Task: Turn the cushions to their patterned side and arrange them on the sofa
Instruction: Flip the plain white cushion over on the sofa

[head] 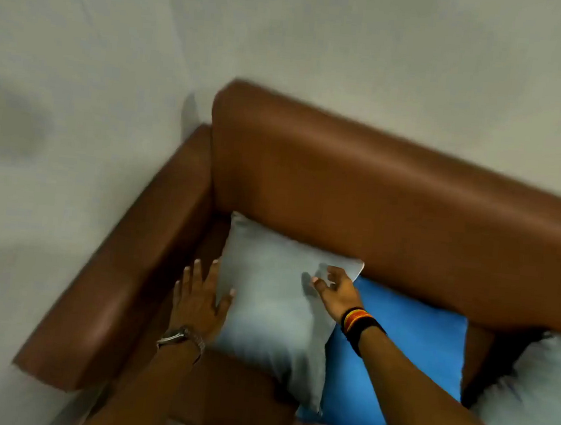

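A plain pale grey cushion lies on the seat in the left corner of a brown leather sofa. It partly overlaps a plain blue cushion to its right. My left hand lies flat with fingers spread against the grey cushion's left edge. Over the cushion's upper right corner, my right hand has its fingers curled and touching the fabric; a firm grip does not show. Another pale cushion sits at the right edge. No pattern shows on any cushion.
The sofa's left armrest runs close beside my left hand, and the backrest rises just behind the cushions. Pale walls meet in a corner behind the sofa. The picture is motion-blurred.
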`<state>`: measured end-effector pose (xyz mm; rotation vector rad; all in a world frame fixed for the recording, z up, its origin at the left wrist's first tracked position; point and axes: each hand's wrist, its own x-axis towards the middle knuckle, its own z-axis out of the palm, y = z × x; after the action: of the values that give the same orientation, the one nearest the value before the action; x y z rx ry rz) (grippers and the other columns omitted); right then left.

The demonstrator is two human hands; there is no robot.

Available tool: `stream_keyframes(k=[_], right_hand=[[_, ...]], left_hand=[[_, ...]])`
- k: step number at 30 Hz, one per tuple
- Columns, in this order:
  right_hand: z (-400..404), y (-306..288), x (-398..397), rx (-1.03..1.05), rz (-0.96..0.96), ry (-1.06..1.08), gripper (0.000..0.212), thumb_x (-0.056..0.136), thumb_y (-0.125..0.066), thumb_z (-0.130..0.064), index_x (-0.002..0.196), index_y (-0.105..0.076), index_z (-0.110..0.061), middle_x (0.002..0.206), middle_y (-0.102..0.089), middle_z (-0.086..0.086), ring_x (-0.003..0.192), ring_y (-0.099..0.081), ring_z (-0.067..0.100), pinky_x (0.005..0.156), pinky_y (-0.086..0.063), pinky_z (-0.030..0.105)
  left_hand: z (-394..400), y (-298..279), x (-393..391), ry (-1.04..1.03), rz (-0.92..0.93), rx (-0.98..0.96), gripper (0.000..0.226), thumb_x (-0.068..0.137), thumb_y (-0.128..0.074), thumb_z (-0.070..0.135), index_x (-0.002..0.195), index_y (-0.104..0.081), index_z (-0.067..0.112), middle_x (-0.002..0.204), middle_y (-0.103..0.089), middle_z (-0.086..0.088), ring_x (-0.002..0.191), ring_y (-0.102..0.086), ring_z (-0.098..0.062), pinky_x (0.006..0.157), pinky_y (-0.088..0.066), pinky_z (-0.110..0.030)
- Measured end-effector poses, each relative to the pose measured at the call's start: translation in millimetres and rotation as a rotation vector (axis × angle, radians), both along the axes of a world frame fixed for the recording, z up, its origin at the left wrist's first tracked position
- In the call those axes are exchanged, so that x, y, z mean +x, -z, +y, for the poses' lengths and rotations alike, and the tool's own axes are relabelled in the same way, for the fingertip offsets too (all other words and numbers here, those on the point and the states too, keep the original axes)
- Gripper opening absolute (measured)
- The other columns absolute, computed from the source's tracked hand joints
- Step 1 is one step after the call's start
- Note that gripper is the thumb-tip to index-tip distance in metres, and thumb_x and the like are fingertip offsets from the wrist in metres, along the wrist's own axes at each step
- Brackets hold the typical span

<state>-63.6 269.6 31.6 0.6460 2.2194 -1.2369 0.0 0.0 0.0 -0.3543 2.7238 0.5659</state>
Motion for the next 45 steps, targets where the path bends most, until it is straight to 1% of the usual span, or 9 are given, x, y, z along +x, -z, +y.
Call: stream_keyframes(k=[4,10,17,20,24,28,33,40,45], right_hand=[[-13,79,49,0.025,-0.120,0.209,0.080,0.103,-0.063,-0.047,0.168,-0.026,-0.018,0.172,-0.031,0.018,0.156,-0.039,0.041,0.128,-0.034,0.048],[-10,110,78,0.028,-0.072,0.232,0.083,0.104,-0.053,-0.060,0.171,-0.013,-0.034,0.176,-0.021,0.012,0.159,-0.032,0.040,0.128,-0.030,0.050],[37,24,52,-0.288,0.098,0.338,0.037,0.110,-0.050,-0.012,0.141,-0.068,-0.017,0.137,-0.073,-0.002,0.134,-0.066,0.015,0.113,-0.054,0.033],[45,-1,42,-0.530,0.041,0.390,0.045,0.105,-0.037,0.013,0.129,-0.070,-0.007,0.120,-0.081,0.006,0.112,-0.078,0.023,0.085,-0.068,0.035],[24,3,13,-0.414,0.034,0.242,0.034,0.104,-0.049,0.009,0.115,-0.066,-0.018,0.096,-0.081,-0.010,0.099,-0.075,0.021,0.077,-0.067,0.027],[9,13,-8,-0.206,0.102,0.016,0.046,0.101,-0.062,-0.047,0.140,-0.052,-0.025,0.136,-0.065,-0.001,0.126,-0.061,0.022,0.102,-0.050,0.038],[5,24,-27,-0.159,0.195,0.154,0.041,0.103,-0.050,-0.051,0.119,-0.055,-0.014,0.099,-0.068,0.000,0.106,-0.072,0.038,0.091,-0.062,0.062],[53,54,9,0.009,0.165,0.106,0.047,0.103,-0.067,-0.037,0.144,-0.061,-0.016,0.145,-0.065,0.009,0.137,-0.059,0.033,0.120,-0.045,0.051],[170,92,126,0.370,0.157,0.348,0.088,0.083,-0.052,-0.066,0.143,-0.061,-0.002,0.150,-0.053,0.032,0.141,-0.049,0.051,0.121,-0.038,0.059]], left_hand=[[-24,65,32,-0.133,-0.237,0.060,0.106,0.081,-0.017,0.085,0.169,-0.014,0.025,0.171,-0.030,-0.017,0.154,-0.032,-0.042,0.124,-0.029,-0.055],[-39,87,11,-0.410,-0.244,0.602,0.087,0.088,-0.071,0.062,0.162,-0.032,0.038,0.155,-0.053,0.004,0.134,-0.056,-0.026,0.103,-0.046,-0.034],[-81,-30,-35,-0.603,-0.100,0.928,0.061,0.091,-0.044,0.073,0.116,-0.073,0.025,0.105,-0.083,0.002,0.085,-0.080,-0.013,0.074,-0.063,-0.030],[-98,-54,-52,-0.668,-0.069,1.219,0.096,0.093,-0.014,0.082,0.140,-0.066,0.015,0.123,-0.078,-0.009,0.109,-0.077,-0.024,0.085,-0.064,-0.042],[-72,-43,-90,-0.628,0.036,1.001,0.110,0.078,-0.016,0.098,0.157,-0.043,0.025,0.154,-0.055,-0.004,0.131,-0.058,-0.024,0.097,-0.052,-0.044],[-47,-10,-108,-0.479,-0.005,0.836,0.140,0.042,-0.050,0.108,0.161,-0.035,0.034,0.159,-0.048,0.004,0.138,-0.049,-0.019,0.116,-0.039,-0.046],[-14,-14,-135,-0.460,0.141,0.812,0.101,0.077,-0.050,0.092,0.160,-0.037,0.036,0.158,-0.053,0.004,0.131,-0.057,-0.016,0.112,-0.045,-0.039],[42,12,-106,-0.575,-0.101,0.549,0.096,0.093,-0.020,0.084,0.168,0.007,0.031,0.173,-0.027,-0.008,0.155,-0.032,-0.040,0.123,-0.029,-0.058],[158,54,20,-0.285,-0.336,0.737,0.078,0.093,-0.051,0.070,0.161,-0.023,0.043,0.166,-0.040,0.002,0.150,-0.043,-0.028,0.122,-0.035,-0.043]])
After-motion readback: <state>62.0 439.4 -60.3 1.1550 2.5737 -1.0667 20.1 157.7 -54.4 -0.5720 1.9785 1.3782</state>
